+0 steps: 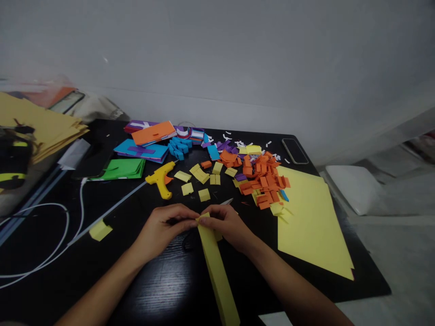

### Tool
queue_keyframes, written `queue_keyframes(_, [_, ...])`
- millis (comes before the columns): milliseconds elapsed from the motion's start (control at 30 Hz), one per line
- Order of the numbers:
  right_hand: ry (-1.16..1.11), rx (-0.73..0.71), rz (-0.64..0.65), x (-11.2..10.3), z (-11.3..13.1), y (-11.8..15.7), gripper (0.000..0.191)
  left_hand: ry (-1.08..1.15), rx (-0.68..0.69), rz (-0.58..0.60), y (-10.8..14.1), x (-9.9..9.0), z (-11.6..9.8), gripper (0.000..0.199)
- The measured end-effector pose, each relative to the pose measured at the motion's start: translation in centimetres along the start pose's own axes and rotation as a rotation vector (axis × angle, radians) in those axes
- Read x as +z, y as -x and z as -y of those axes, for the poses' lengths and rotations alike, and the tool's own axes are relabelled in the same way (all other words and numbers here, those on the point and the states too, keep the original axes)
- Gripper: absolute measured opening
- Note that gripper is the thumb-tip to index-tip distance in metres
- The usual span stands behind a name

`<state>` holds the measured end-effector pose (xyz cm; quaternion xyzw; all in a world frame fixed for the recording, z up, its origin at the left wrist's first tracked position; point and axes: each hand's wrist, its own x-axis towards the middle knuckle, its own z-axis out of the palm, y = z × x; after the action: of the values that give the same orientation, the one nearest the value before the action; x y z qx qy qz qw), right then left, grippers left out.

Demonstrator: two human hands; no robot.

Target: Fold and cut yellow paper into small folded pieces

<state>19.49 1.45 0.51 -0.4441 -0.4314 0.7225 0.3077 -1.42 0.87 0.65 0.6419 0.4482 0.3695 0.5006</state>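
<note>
A long folded strip of yellow paper runs from my fingers down toward the front edge of the black table. My right hand pinches its far end between thumb and fingers. From the left, my left hand has thumb and fingertips closed at the same end, touching the paper's corner. Partly hidden behind my right hand are scissors, with only a blade tip and some dark handle showing. Small folded yellow paper pieces lie just beyond my hands, beside a yellow glue gun.
Orange folded pieces are heaped right of centre, partly over large yellow sheets. A phone lies at the back right. Stacks of coloured paper stand at the back left. A white cable loops at the left.
</note>
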Motion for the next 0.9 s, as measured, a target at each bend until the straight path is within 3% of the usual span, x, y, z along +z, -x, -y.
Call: queue_keyframes(900, [0.031, -0.031, -0.01, 0.05, -0.4, -0.09, 0.028, -0.053, 0.052, -0.009, 0.1, -0.05, 0.2, 0.01])
